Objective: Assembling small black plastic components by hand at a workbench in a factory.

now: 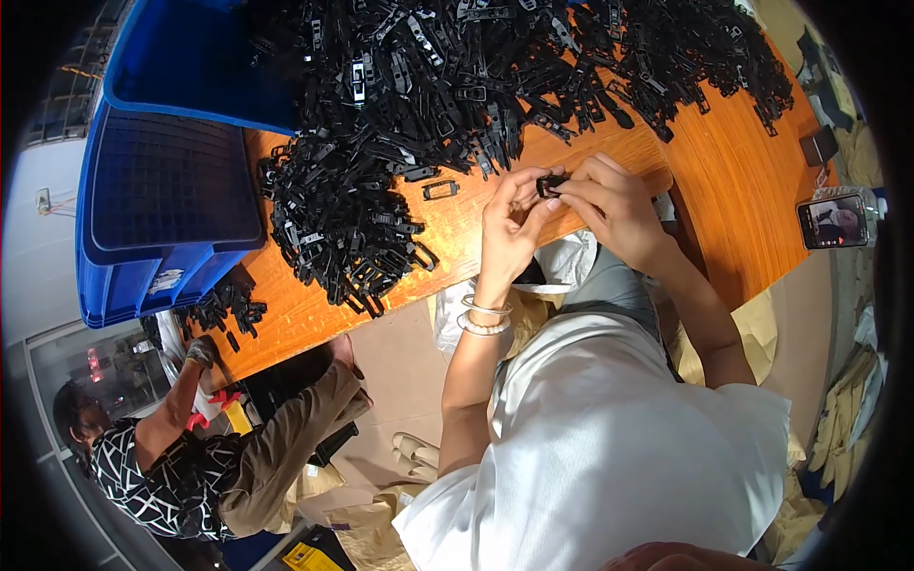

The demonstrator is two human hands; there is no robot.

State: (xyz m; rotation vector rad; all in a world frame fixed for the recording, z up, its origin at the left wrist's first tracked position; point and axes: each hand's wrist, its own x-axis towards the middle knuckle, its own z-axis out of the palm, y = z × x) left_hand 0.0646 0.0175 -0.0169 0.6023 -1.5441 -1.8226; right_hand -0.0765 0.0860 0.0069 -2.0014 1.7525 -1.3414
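My left hand point(509, 224) and my right hand point(614, 205) meet over the front edge of the orange wooden table point(733, 190). Together they pinch one small black plastic clip point(549, 184) between the fingertips. Bracelets circle my left wrist point(483, 317). A big heap of the same black plastic clips point(447, 76) covers the table beyond my hands and spreads down its left side. One single clip point(440, 189) lies apart, just left of my left hand.
Stacked blue plastic crates point(162, 200) stand at the table's left end. A phone point(833, 221) with a lit screen lies at the right. Another person point(190, 457) in a patterned top sits lower left. White plastic bags point(562, 262) and cardboard lie below the table edge.
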